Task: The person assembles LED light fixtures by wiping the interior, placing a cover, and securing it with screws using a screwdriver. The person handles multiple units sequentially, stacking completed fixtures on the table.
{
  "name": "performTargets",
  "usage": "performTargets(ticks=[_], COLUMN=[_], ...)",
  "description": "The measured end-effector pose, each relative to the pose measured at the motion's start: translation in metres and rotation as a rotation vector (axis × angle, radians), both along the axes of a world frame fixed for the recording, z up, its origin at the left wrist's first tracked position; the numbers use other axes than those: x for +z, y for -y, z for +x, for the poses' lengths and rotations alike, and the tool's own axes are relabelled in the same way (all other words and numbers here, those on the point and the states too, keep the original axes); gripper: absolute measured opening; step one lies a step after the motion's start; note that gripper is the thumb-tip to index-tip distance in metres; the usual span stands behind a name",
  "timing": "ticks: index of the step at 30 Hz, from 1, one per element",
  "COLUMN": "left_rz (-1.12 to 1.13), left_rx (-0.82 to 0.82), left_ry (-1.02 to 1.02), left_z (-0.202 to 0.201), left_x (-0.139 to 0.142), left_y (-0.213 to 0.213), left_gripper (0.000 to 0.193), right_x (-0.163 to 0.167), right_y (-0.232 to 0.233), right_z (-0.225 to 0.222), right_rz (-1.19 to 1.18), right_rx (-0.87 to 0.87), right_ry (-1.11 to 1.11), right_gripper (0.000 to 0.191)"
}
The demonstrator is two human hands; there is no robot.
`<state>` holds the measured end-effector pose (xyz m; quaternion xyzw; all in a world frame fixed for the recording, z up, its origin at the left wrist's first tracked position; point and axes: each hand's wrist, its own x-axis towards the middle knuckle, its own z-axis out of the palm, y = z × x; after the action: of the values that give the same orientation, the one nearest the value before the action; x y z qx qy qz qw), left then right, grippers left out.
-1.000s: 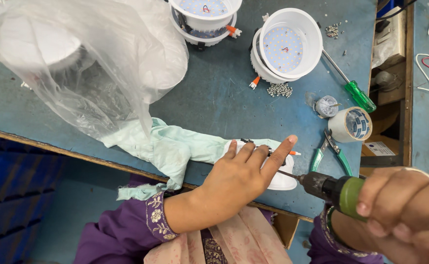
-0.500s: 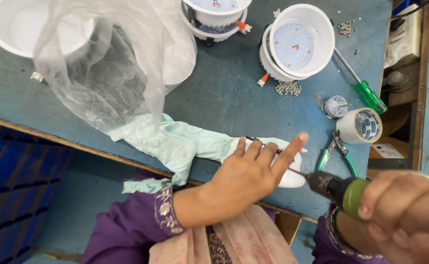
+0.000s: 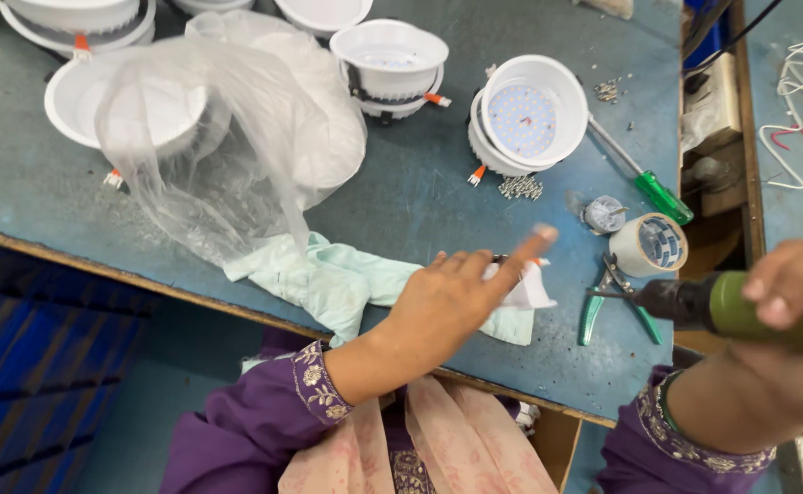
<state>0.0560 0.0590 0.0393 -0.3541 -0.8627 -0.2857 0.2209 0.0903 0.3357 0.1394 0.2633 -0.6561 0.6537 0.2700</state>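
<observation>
My left hand hovers flat, fingers spread, over a small white part that lies on a pale green cloth near the bench's front edge. It holds nothing. My right hand grips a green and black electric screwdriver, its bit pointing left above green-handled pliers. A white round lamp housing with its LED board facing up sits further back, with a small pile of screws just in front of it.
A crumpled clear plastic bag covers several white lamp housings at the back left. A green-handled screwdriver, a tape roll and a small round part lie at the right. The blue bench ends in a wooden front edge.
My left hand has lifted and swung its fingers toward the right, off the white part. The screwdriver has pulled back to the right. The view has shifted, showing more of the bench's back.
</observation>
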Motion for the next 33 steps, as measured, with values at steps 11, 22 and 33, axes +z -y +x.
performTargets(ticks=[11,22,33], left_rz=[0.662,1.053,0.868], left_rx=[-0.073,-0.281,-0.176], left_ry=[0.803,0.875,0.915], left_z=[-0.068,-0.04,-0.05], left_x=[-0.039,-0.064,-0.047], left_y=[0.029,0.025,0.032], left_gripper=[0.089,0.057,0.033], right_x=[-0.122,-0.164,-0.145], right_y=[0.066,0.064,0.083], right_z=[0.013,-0.016,-0.018], right_rz=[0.311,0.033,0.255], right_rx=[-0.57,-0.271,-0.215], right_ry=[0.004,0.63,0.591], right_gripper=[0.072,0.061,0.059])
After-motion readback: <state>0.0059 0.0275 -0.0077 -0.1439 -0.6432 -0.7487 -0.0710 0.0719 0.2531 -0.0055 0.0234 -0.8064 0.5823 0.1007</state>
